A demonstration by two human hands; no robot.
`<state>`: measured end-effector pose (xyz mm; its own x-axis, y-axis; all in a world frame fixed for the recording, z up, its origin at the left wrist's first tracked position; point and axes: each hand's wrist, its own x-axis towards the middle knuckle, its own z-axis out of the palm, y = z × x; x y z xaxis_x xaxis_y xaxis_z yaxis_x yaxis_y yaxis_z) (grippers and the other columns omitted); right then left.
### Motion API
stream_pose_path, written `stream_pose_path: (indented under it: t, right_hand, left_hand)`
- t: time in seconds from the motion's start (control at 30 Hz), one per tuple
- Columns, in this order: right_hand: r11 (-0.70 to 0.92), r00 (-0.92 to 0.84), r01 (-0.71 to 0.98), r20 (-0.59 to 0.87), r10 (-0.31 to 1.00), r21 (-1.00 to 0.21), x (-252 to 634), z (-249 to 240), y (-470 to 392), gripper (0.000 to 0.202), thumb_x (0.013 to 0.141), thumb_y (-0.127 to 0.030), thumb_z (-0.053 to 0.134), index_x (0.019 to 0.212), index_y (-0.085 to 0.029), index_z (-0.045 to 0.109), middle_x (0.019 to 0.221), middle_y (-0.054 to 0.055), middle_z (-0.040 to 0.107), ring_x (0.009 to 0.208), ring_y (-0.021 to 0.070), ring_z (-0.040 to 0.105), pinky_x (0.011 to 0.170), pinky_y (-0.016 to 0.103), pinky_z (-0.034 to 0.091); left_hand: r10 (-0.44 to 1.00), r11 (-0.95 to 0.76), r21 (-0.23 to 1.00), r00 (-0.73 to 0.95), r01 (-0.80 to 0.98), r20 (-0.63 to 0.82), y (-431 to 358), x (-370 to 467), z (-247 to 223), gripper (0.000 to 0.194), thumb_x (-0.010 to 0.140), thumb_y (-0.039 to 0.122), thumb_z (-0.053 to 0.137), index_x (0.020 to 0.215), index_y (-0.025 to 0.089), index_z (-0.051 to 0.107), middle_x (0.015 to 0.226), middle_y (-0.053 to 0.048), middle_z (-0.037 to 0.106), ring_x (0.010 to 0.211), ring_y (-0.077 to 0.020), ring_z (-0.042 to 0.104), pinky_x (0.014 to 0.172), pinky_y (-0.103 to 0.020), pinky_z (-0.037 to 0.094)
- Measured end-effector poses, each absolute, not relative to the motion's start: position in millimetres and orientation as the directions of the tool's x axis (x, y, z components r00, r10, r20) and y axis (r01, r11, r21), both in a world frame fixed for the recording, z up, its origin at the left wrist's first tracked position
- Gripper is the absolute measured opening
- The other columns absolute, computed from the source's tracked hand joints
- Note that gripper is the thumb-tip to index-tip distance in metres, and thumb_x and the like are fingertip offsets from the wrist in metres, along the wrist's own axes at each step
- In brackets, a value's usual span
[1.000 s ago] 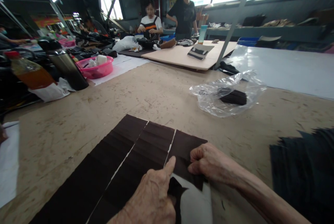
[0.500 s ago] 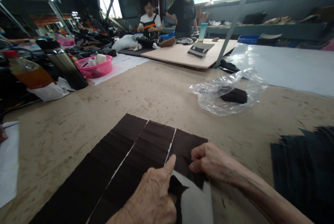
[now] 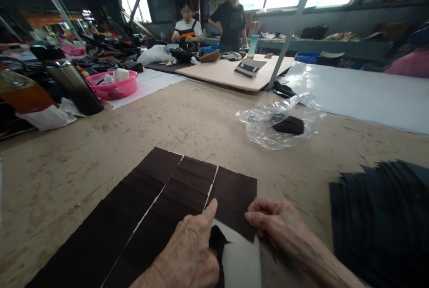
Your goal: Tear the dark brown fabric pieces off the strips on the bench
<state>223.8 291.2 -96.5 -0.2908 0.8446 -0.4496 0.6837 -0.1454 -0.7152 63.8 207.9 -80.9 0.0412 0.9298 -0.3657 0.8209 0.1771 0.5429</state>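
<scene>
We see three rows of overlapped dark brown strips [image 3: 174, 203] laid flat on the worn table [image 3: 83, 163], directly in front of the person. The left hand [image 3: 192, 254] presses its extended index finger on the seam between the middle and right rows. The right hand [image 3: 278, 223] rests, fingers curled together, on the right row's near edge; whether it pinches a strip, we cannot tell. A black stack [image 3: 382, 216] lies well apart to the right.

The right hand [image 3: 279, 225] is easing back toward the near edge of the dark strip [image 3: 233, 198], its knuckles now lower and flatter on the piece. The left hand [image 3: 191, 252] is sliding slightly left. The view is shifting, everything drifting leftward.
</scene>
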Motion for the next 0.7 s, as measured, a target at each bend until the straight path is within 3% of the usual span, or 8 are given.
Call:
stream_pose_path:
  t: [0.3, 0.7]
  right_hand:
    - [-0.121, -0.157, 0.672, -0.300, 0.941, -0.731, 225.5, -108.6, 287.4, 0.015, 0.063, -0.027, 0.049, 0.052, -0.018, 0.053, 0.046, -0.003, 0.046, 0.044, 0.0085, 0.038, 0.040, 0.019, 0.026]
    - [-0.068, -0.140, 0.756, -0.262, 0.955, -0.651, 221.8, -111.0, 292.0, 0.013, 0.060, -0.023, 0.051, 0.047, -0.020, 0.051, 0.044, -0.004, 0.049, 0.046, 0.0104, 0.044, 0.042, 0.019, 0.028]
  left_hand:
    - [0.913, 0.224, 0.525, 0.012, 0.821, -0.409, 210.9, 63.9, -77.2, 0.062, 0.070, 0.009, 0.040, 0.130, 0.003, 0.023, 0.119, -0.015, 0.051, 0.106, -0.0252, 0.046, 0.094, -0.031, 0.029]
    - [0.906, 0.217, 0.496, 0.017, 0.841, -0.424, 214.2, 67.1, -74.3, 0.063, 0.070, 0.008, 0.037, 0.131, 0.003, 0.022, 0.121, -0.017, 0.048, 0.108, -0.0269, 0.045, 0.094, -0.036, 0.029]
